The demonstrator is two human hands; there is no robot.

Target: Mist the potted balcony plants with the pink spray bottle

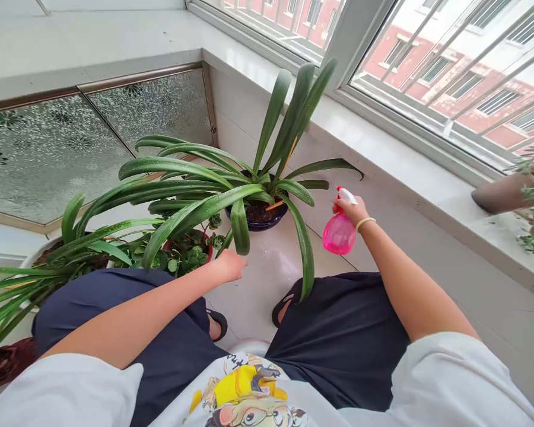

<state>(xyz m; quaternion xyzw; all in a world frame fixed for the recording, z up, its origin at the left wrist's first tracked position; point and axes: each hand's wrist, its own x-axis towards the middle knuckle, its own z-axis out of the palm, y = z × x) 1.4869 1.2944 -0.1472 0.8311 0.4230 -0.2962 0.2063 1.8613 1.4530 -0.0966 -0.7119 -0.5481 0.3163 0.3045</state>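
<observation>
In my right hand is a spray bottle with a clear pink body and a red and white head, held right of the plant. My left hand is closed, palm hidden, by the drooping tip of a long green leaf; whether it grips anything I cannot tell. That leaf belongs to a large strap-leaved plant in a dark blue glossy pot of soil. Small drops dot some of its leaves. One long leaf hangs over my right knee.
A leafy plant in a red pot and a strap-leaved plant in a white pot stand at the left. Patterned glass cabinet doors lie behind. A brown pot lies tilted on the window sill at right.
</observation>
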